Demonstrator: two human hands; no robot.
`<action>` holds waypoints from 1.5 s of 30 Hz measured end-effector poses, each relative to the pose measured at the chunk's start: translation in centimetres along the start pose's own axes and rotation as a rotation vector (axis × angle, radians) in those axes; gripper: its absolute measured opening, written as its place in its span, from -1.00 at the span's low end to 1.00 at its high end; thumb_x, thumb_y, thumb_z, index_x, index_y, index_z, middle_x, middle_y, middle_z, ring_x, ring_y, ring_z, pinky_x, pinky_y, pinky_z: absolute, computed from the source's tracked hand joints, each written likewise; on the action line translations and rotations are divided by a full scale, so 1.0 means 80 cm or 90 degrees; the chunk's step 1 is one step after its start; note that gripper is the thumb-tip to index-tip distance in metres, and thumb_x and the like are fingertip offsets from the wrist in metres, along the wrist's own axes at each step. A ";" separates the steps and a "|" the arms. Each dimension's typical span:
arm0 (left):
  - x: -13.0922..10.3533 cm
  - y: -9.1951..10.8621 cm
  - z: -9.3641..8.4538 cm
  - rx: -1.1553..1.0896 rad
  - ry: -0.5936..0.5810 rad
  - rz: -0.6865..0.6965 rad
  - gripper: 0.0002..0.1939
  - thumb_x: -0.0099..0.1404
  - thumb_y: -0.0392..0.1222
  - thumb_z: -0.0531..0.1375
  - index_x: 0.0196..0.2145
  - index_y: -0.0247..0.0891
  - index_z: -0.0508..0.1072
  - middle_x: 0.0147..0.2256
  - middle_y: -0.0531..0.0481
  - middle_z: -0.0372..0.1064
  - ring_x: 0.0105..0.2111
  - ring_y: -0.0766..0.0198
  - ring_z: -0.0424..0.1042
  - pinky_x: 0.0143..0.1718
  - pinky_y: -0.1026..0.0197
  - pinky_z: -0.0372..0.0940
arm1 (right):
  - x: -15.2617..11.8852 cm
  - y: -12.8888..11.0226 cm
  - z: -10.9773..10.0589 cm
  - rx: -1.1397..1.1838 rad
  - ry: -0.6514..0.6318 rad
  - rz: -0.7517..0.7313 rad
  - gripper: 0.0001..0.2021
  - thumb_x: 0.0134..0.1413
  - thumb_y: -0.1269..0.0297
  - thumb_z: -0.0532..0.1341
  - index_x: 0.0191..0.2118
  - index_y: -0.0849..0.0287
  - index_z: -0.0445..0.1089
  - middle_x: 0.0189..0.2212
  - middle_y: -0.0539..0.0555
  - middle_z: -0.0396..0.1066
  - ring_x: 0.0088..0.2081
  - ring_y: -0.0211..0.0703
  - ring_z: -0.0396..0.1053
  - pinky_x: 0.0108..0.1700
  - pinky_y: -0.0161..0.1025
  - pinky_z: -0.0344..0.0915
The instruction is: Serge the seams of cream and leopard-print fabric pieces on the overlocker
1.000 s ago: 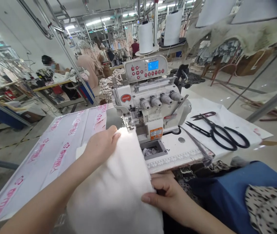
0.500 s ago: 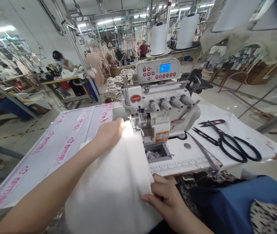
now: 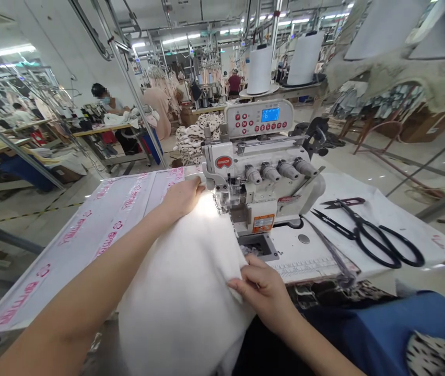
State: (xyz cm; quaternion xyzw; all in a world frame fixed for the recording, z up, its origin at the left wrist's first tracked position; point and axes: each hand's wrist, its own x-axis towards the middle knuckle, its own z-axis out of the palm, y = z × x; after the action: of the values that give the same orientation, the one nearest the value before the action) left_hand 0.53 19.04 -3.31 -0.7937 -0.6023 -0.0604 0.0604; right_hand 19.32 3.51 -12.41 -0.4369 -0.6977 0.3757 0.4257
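Observation:
White fabric hangs from the overlock sewing machine's presser foot down over the table's front edge. My left hand is at the fabric's upper end, just left of the lit needle area, its fingers bent onto the cloth and partly hidden. Lower down, my right hand pinches the fabric's right edge between thumb and fingers. That edge runs up from the right hand to the foot. The needle itself is lost in the lamp's glare.
Black scissors and thread snips lie on the white sheet right of the machine. Pink-printed plastic covers the table at left. Thread cones stand behind. Blue cloth lies at lower right. A co-worker sits far left.
My right hand, holding the fabric edge, has moved up closer to the machine. My left hand has shifted slightly forward with the cloth. The whole view has shifted a little.

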 end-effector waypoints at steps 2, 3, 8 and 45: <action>0.008 -0.004 0.003 -0.005 0.008 0.001 -0.69 0.28 -0.10 -0.17 -0.22 -0.26 0.28 -0.30 -0.17 0.39 -0.29 0.02 0.39 -0.35 0.14 0.19 | 0.009 0.002 -0.003 0.005 0.009 -0.002 -0.61 0.05 0.23 0.13 -0.68 0.18 -0.01 -0.57 -0.06 -0.05 -0.50 -0.27 0.08 -0.46 -0.33 0.02; 0.012 -0.007 0.004 -0.009 0.013 0.002 -0.68 0.28 -0.10 -0.17 -0.23 -0.27 0.29 -0.30 -0.18 0.39 -0.28 0.01 0.39 -0.35 0.12 0.20 | 0.014 0.003 -0.005 0.010 0.012 -0.004 -0.61 0.04 0.23 0.13 -0.68 0.18 0.00 -0.56 -0.06 -0.05 -0.50 -0.27 0.08 -0.46 -0.33 0.02; 0.044 -0.015 0.015 -0.035 0.045 -0.008 -0.68 0.26 -0.12 -0.13 -0.27 -0.32 0.33 -0.30 -0.23 0.38 -0.25 -0.04 0.38 -0.30 0.06 0.22 | 0.041 0.008 -0.003 0.028 0.040 -0.012 -0.62 0.02 0.22 0.15 -0.66 0.17 -0.02 -0.55 -0.08 -0.05 -0.51 -0.31 0.04 -0.46 -0.35 0.00; -0.228 -0.018 0.092 -0.594 0.260 -0.211 -0.23 -0.01 -0.13 0.25 0.11 -0.33 0.02 0.15 -0.24 -0.07 0.16 0.05 -0.05 0.15 0.01 -0.08 | -0.128 0.016 0.073 0.350 -0.258 0.286 -0.48 -0.23 0.05 0.31 -0.13 0.29 0.39 -0.16 0.19 0.44 -0.08 0.15 0.33 -0.03 -0.05 0.25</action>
State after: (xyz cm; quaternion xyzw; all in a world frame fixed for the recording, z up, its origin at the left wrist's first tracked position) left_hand -5.59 3.33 -13.58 -0.6027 -0.6045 -0.4837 -0.1933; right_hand 16.96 -6.50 -18.37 -0.3652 -0.5283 0.7103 0.2881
